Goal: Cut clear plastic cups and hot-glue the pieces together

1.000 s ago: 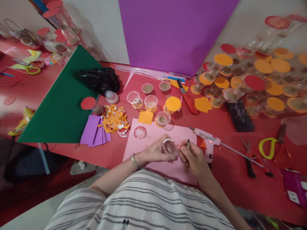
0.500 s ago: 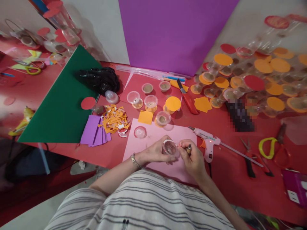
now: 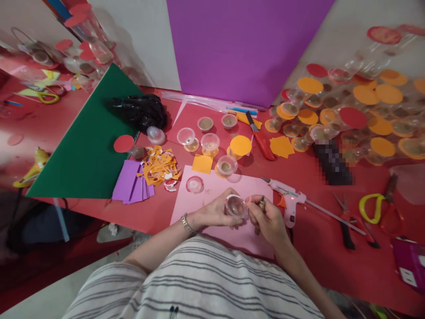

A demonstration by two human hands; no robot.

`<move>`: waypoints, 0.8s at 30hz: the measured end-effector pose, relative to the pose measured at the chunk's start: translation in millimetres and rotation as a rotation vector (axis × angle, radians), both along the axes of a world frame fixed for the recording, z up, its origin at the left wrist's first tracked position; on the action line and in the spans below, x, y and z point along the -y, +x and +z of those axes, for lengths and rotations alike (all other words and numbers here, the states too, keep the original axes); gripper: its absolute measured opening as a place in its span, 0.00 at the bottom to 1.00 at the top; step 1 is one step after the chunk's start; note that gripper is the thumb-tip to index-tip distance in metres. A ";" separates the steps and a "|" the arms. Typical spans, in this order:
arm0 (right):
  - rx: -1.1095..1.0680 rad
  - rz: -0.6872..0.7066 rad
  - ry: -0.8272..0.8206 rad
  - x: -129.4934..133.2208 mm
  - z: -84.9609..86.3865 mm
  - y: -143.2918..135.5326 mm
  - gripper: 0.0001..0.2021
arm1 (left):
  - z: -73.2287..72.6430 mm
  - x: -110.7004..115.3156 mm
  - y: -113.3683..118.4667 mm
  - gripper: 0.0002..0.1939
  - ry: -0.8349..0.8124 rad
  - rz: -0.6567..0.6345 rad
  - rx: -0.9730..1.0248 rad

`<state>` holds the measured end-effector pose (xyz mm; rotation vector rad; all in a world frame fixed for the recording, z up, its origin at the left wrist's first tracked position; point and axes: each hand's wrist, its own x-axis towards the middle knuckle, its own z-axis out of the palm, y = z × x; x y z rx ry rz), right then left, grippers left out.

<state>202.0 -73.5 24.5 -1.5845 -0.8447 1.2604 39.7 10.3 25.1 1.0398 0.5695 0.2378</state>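
Cup (image 3: 235, 206) in left hand (image 3: 218, 212); tool (image 3: 262, 204) in right hand (image 3: 271, 220); illegibly marked glue gun (image 3: 291, 203)

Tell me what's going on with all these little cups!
A person in a striped shirt holds a clear cup in the left hand, over a pink sheet. The right hand, close beside the cup, grips a small tool with a brownish handle. A glue gun lies to the right, its little red light on. More cups stand farther back, and orange paper scraps lie heaped to the left.
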 end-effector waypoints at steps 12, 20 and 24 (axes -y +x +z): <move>-0.077 -0.052 -0.110 6.3 6.2 3.5 0.17 | 0.7 -4.4 1.0 0.27 0.204 0.172 -0.094; -0.240 -0.076 -0.154 15.4 23.5 3.2 0.21 | -2.1 -1.9 3.4 0.22 0.196 0.198 -0.022; -0.262 0.008 -0.183 14.5 23.2 -2.3 0.21 | -4.2 -1.0 4.2 0.21 0.270 0.205 -0.074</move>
